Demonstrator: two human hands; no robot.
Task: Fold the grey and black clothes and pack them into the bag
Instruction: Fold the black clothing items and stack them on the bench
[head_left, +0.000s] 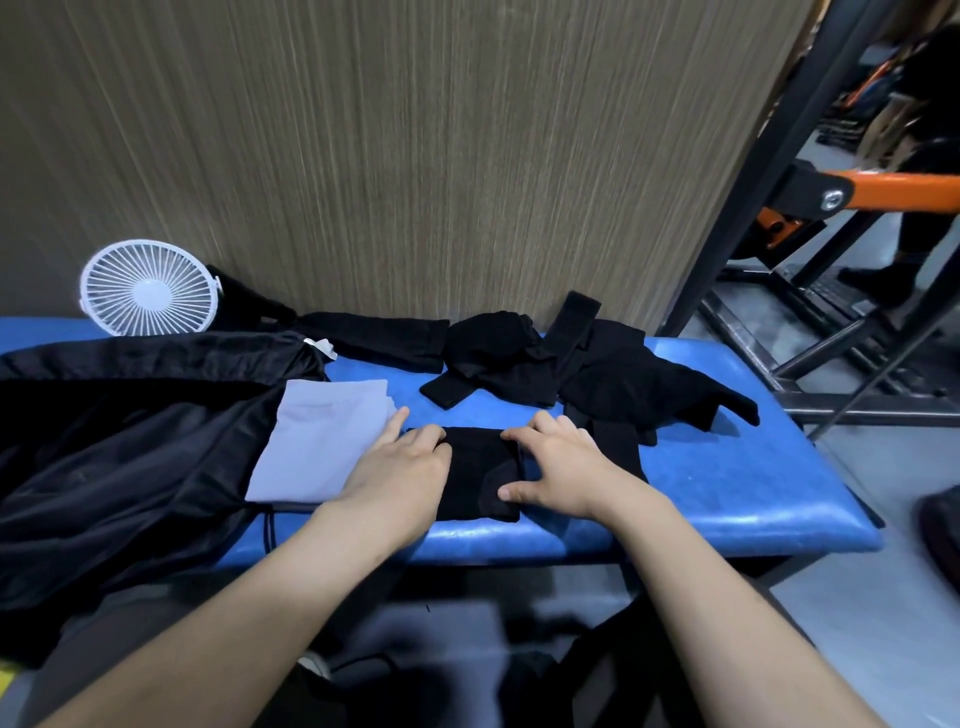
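Note:
A small folded black garment lies near the front edge of the blue padded bench. My left hand presses flat on its left side. My right hand grips its right edge, fingers curled over the fold and thumb on top. A folded grey garment lies just left of my left hand, partly on a large black bag spread over the bench's left end. Loose black clothes lie in a heap at the back right, and a folded black piece sits at the back middle.
A white fan stands at the back left against the wood-grain wall. A black and orange metal frame stands right of the bench, with a person's legs beyond it. Dark items lie on the floor beneath the bench.

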